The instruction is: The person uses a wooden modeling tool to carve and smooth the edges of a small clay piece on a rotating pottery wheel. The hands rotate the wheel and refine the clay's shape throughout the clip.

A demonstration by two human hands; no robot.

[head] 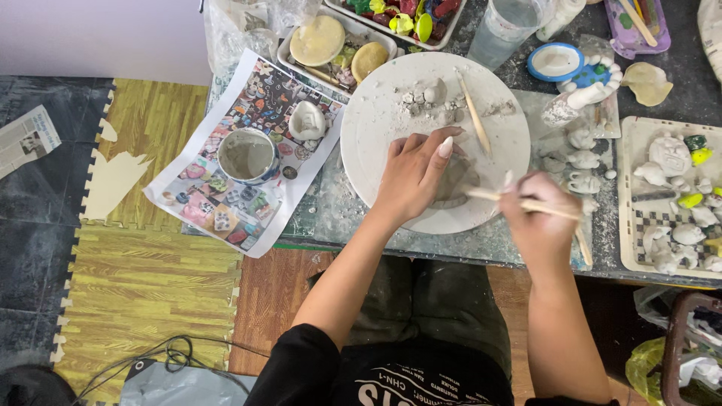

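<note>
Worktop (489,244): dark, dusted with pale clay smears, crowded edge to edge.
Round board (391,113): white disc near the middle of the worktop; crumbs of clay and a spare wooden stick (474,114) lie on its far half.
Printed sheet (259,128): glossy paper left of the board, covered in small colourful photos; a cup of grey slip (247,156) stands on it.
Trays: white tray (635,195) at right with small pale figurines; shallow tray (297,64) at the far side with two tan discs.
Newspaper scrap (26,139): on the floor mat, far left.
Clay piece (459,180): grey lump on the board's near edge, between both hands.
Handling, my judgement: soft and damp, light, dents easily; best held low at the sides with flat fingers, not pinched.
Left hand (414,177): fingers curled down over the clay piece, steadying it.
Right hand (538,218): closed around a thin wooden tool (519,201), tip pointing into the clay; slightly blurred.
</note>
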